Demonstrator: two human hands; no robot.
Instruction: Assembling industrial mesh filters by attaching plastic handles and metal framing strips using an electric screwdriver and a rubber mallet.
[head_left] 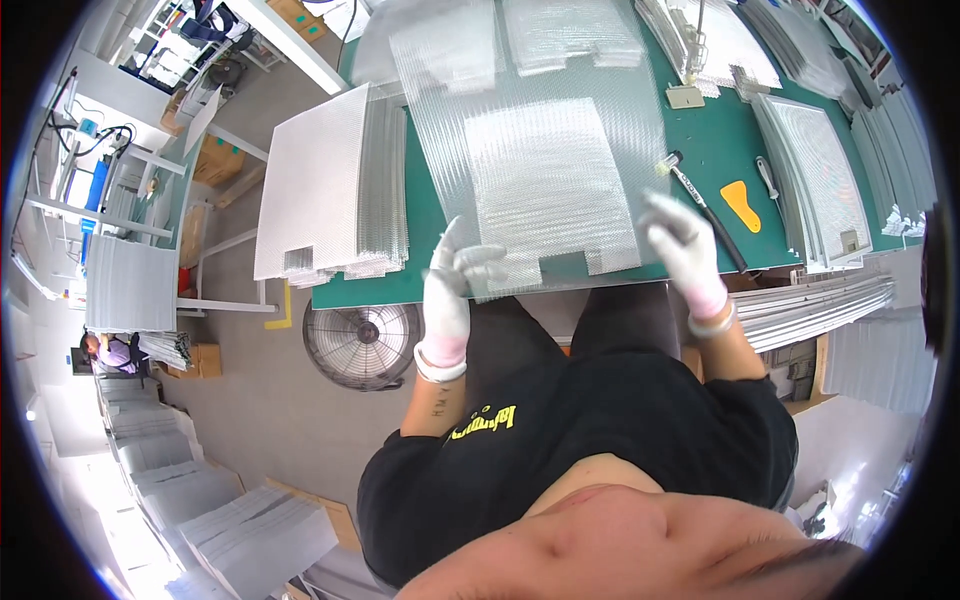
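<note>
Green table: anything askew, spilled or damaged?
Slightly askew: on the green table, the left sheet stack has a ragged near edge, its sheets not flush. No spill or obvious damage stands out; small flaws wouldn't show in this view.

Location type: workshop or production area. Indicators: green tabletop (715,132) carrying stacked translucent sheets (550,180), a hammer (697,196) and a screwdriver (767,178); large floor fan (350,345); cardboard box (218,158); further panel stacks (260,535) at left.
</note>
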